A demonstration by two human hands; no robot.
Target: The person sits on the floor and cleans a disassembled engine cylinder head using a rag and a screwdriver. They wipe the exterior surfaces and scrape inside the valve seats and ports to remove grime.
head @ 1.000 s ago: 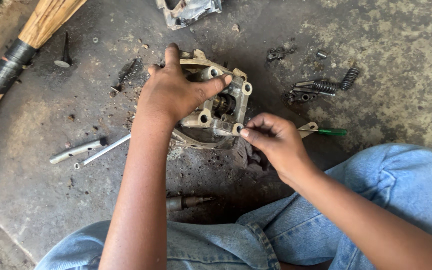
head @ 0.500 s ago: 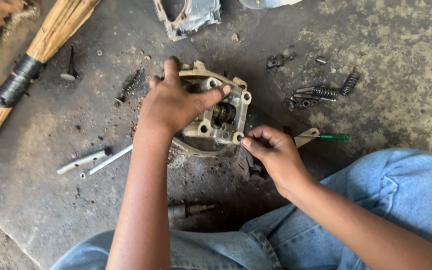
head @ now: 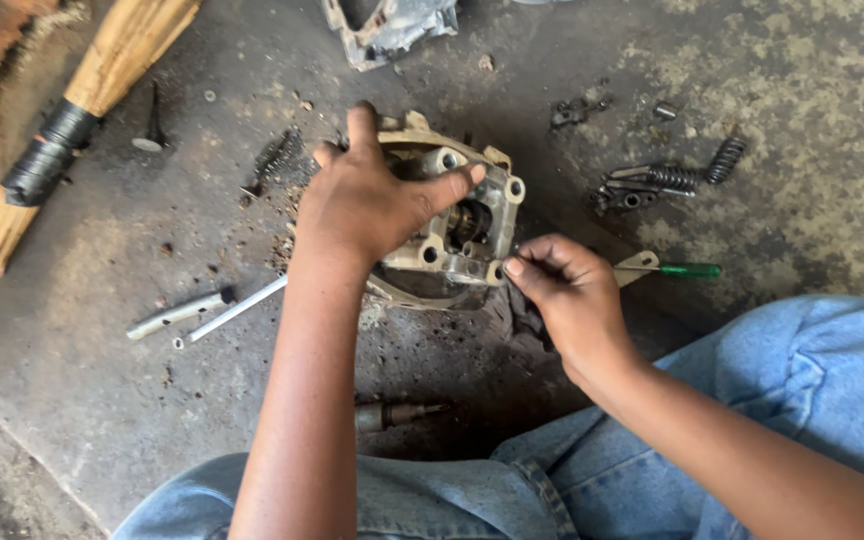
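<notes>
While you sit on the oily concrete floor (head: 82, 390) with your jeans-clad legs drawn in, your left hand (head: 367, 205) lies spread over the metal engine part (head: 462, 225), thumb stretched across its top and fingers curled over the far rim, pressing it in place. The part rests on the floor just in front of your knees. Your right hand (head: 567, 290) is at its near right corner, fingertips pinched tight together against a bolt hole there; whether something small sits between them, you cannot tell from here.

Just right of that hand lies a green-handled tool (head: 672, 269). Beyond it, two dark springs (head: 697, 170) sit among small dark metal pieces. To your left lie a short metal tube (head: 177, 313) and a thin rod (head: 232, 310), close together. A valve (head: 152, 125) lies further up, near a straw broom (head: 62, 130) bound with black tape. A rusty bit (head: 397, 413) rests near your leg.
</notes>
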